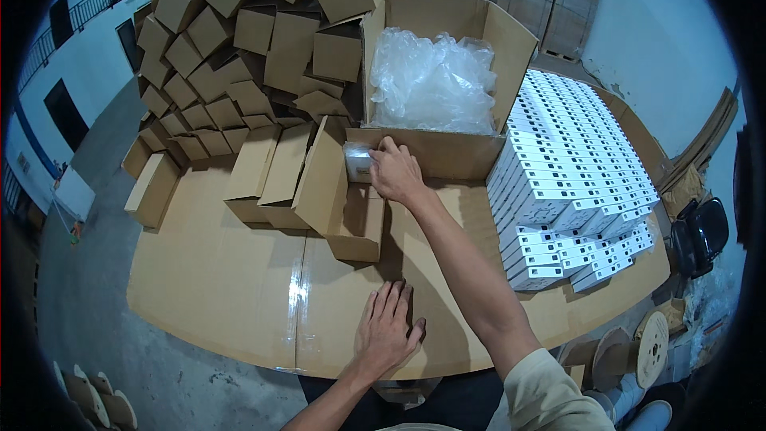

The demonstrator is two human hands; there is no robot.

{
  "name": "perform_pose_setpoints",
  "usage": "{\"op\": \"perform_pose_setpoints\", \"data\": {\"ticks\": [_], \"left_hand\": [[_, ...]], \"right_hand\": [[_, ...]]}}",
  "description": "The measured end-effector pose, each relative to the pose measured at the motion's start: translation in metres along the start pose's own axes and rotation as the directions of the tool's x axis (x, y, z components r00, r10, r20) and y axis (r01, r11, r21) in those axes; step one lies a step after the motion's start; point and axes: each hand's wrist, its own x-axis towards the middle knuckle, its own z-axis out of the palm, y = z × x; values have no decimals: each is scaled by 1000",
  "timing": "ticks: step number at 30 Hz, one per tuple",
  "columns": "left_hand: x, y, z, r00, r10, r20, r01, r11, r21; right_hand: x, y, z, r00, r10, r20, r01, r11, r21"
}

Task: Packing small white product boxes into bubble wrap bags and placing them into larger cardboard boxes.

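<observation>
Packet (358, 161), small, white, plastic-wrapped, sits at mouth of open small carton (357, 223), just in front of big open box (447, 72). Right hand (395, 172) closed around packet. Left hand (386, 329) open, flat on cardboard-covered worktop (223, 279), nearer the person than that box. Clear plastic bags (431, 80) fill the box; stacked white boxes (570, 168) right of it; piled brown cartons (239, 40) left

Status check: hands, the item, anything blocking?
Left hand flat on the cardboard-covered table, empty. Right hand on a small clear-wrapped packet at the open small carton. Big box of plastic bags right behind; nothing blocking.
</observation>
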Motion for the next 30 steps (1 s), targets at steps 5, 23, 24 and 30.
{"op": "perform_pose_setpoints", "data": {"ticks": [5, 23, 24, 30], "left_hand": [[1, 1, 0, 1000, -2, 8, 2, 1000, 6], [18, -3, 23, 999, 32, -8, -31, 996, 82], [22, -6, 24, 996, 86, -36, -83, 994, 75], [62, 3, 25, 999, 34, 21, -35, 998, 57]], "right_hand": [[-5, -19, -28, 906, 190, 378, -126, 974, -187], [-112, -43, -97, 996, -76, -44, 80, 992, 94], [-126, -48, -113, 994, -70, -87, 78, 992, 96], [-206, -33, -206, 966, 10, -260, -26, 998, -60]]}}
